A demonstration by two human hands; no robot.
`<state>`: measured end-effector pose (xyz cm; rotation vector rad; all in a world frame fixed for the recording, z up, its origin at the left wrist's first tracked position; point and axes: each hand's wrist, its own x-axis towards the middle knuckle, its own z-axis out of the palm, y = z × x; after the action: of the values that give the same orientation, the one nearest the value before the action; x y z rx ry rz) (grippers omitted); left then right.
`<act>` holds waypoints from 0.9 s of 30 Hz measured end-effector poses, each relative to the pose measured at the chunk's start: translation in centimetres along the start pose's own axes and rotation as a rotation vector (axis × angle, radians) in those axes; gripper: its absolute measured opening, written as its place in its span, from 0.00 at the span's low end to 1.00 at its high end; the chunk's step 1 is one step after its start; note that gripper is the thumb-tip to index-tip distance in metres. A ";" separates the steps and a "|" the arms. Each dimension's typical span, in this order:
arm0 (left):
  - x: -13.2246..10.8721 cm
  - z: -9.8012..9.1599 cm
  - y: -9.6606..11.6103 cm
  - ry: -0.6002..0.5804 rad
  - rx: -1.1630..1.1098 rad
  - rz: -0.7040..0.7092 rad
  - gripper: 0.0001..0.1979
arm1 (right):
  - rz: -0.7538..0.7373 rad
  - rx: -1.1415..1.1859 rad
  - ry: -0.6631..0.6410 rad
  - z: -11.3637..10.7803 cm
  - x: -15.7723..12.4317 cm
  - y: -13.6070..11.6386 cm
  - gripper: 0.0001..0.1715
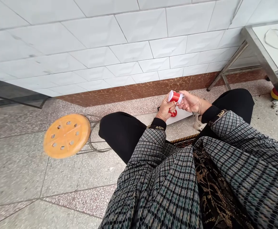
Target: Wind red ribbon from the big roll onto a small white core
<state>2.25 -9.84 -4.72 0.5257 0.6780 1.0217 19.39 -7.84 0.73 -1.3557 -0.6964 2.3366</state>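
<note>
1. The left hand is closed around a small white plastic spool wound with bright red thread, its fingers and thumb at the spool's left side and underside.
2. The right hand is close beside the left, its curled fingertips at the spool's right-hand flange; I cannot tell whether they pinch the flange or a strand.
3. The spool sits tilted between the two hands, in front of the body, above the space between the knees. Any print on its flanges is too small to read.
4. Just below the left hand shows a red looped handle; whether it is held or lies lower down cannot be told.
5. Beneath that is a flat white rectangular board, partly hidden by the hands.
6. Gold figures run along the black cuff bands of the checked jacket; whether they are lettering or ornament is unclear.
7. At left stands a round orange stool seat with small holes.
8. At right, pale marks, too small to read, show along the metal edge of a white-topped table, on which a thin white cable lies looped.
</note>
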 end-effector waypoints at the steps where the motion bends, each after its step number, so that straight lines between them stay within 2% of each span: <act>1: 0.1 0.0 -0.1 0.009 -0.014 0.014 0.28 | -0.049 -0.042 0.039 0.0 -0.1 0.0 0.37; 3: 0.2 0.0 -0.3 0.032 -0.044 0.050 0.24 | -0.200 -0.118 0.102 0.0 -0.1 0.1 0.30; 5: 0.4 0.0 -0.4 0.068 -0.070 0.074 0.18 | -0.393 -0.182 0.127 0.0 0.1 0.3 0.20; 7: 0.6 0.0 -0.5 0.098 -0.083 0.072 0.14 | -0.570 -0.234 0.157 0.0 0.6 0.7 0.21; 9: 0.8 0.1 -0.6 0.103 -0.085 0.058 0.11 | -0.665 -0.268 0.223 0.0 1.4 1.0 0.22; 12: 0.8 0.6 -0.8 0.094 -0.085 0.048 0.15 | -0.696 -0.281 0.319 0.1 2.3 1.2 0.16; 16: 0.5 1.2 -1.0 0.143 -0.088 0.036 0.22 | -0.729 -0.271 0.433 -0.2 2.3 0.6 0.12; 22: 0.2 1.8 -1.0 0.186 -0.068 0.079 0.18 | -0.759 -0.342 0.556 -1.0 2.0 -0.5 0.11; 24: 0.2 1.9 -1.1 0.175 -0.044 0.074 0.16 | -0.753 -0.322 0.557 -1.1 2.0 -0.5 0.10; 27: 0.2 2.0 -1.3 0.173 0.005 0.055 0.13 | -0.713 -0.239 0.466 -0.9 2.1 -0.3 0.07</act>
<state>4.56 -10.40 -4.27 0.4654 0.8232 1.1269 19.19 -6.29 -0.93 -1.3739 -1.0985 1.3613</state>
